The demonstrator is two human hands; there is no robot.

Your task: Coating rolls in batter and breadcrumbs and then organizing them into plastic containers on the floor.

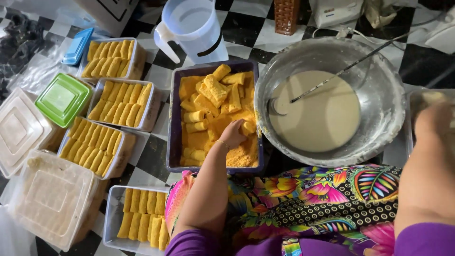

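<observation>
My left hand (233,133) rests in the purple tray (173,118) of yellow breadcrumbs, fingers closed on a crumb-coated roll (247,127). Several coated rolls (213,90) lie in the crumbs at the tray's far end. My right hand (433,121) is blurred at the right edge, beside the large metal bowl (384,80) of pale batter; what it holds cannot be made out. A ladle (332,78) leans in the batter.
Several clear boxes of packed yellow rolls (121,102) stand on the left, with one at my knee (142,220). Lidded boxes (52,199), a green lid (62,98), a blue lid (78,46) and a white jug (194,26) surround them on the chequered floor.
</observation>
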